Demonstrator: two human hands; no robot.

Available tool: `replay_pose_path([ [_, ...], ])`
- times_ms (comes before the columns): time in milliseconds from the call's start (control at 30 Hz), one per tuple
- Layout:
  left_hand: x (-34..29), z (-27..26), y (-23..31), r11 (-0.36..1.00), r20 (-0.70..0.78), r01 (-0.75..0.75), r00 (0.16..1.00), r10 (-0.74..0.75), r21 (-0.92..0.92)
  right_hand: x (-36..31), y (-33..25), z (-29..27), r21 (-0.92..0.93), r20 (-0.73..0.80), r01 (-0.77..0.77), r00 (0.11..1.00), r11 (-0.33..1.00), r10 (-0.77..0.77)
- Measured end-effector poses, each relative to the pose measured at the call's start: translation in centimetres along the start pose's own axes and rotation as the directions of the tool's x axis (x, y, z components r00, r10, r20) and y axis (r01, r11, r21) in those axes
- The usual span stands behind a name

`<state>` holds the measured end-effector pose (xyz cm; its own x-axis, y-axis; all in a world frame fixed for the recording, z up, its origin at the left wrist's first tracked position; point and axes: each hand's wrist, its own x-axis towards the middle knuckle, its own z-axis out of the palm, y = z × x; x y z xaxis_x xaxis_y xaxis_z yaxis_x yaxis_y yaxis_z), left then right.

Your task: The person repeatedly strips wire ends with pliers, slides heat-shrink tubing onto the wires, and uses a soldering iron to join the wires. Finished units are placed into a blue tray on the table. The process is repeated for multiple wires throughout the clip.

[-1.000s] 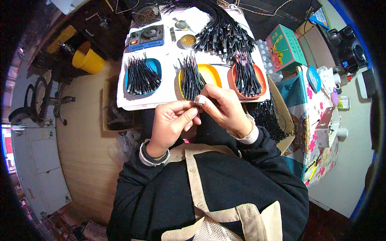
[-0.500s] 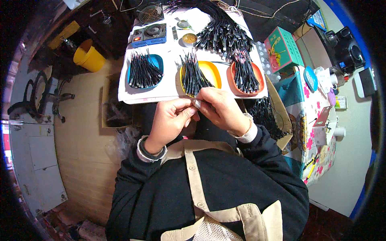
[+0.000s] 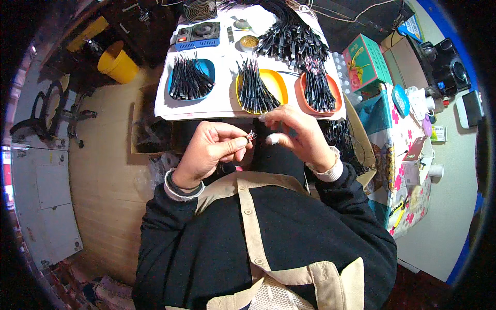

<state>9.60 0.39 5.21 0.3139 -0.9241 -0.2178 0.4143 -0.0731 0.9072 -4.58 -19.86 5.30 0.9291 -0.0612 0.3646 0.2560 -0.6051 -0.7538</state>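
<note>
My left hand point(image 3: 214, 147) is closed, thumb against fingers, pinching a cable end point(image 3: 251, 136) with thin red and pale wires poking out past the fingertips. The rest of that cable is hidden by the hand. My right hand point(image 3: 305, 138) is just to the right, thumb and forefinger spread apart with nothing seen between them. Both hands are over my lap, in front of the white table point(image 3: 227, 111). Black cables fill a blue tray point(image 3: 209, 67), a yellow tray point(image 3: 279, 87) and an orange tray point(image 3: 337, 90) along its near edge.
A heap of black cables point(image 3: 294, 44) covers the far right of the table. Behind the trays are a blue soldering-type device point(image 3: 198, 42), a small tin point(image 3: 249, 42) and a fan point(image 3: 200, 10). Cardboard boxes point(image 3: 142, 142) flank my legs. A flowered table point(image 3: 413, 201) stands at right.
My hands were together around a small pale piece. Now the right hand has moved away to the right and opened, and wire ends show at the left fingertips. The view has shifted slightly.
</note>
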Motion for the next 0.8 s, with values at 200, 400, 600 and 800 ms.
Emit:
replay_pose_path([
  [200,0.8,0.2,0.3,1.000,0.086,0.024,0.996,-0.024,0.002,0.8,-1.4,0.4,-0.163,-0.041,0.257,0.963,0.953,-0.267],
  [400,1.4,0.1,0.8,0.997,0.127,0.076,0.989,-0.080,0.030,1.0,-0.9,0.7,-0.221,-0.046,0.288,0.951,0.932,-0.305],
  [600,1.7,1.3,0.1,0.461,0.225,-0.464,0.846,0.483,0.756,0.0,0.3,1.7,-0.028,-0.074,0.045,0.996,0.999,-0.047],
  [800,2.3,1.8,-1.3,-0.058,0.451,-0.539,0.637,0.625,0.841,-1.4,1.5,3.4,0.826,0.489,-0.563,0.698,-0.020,0.524],
])
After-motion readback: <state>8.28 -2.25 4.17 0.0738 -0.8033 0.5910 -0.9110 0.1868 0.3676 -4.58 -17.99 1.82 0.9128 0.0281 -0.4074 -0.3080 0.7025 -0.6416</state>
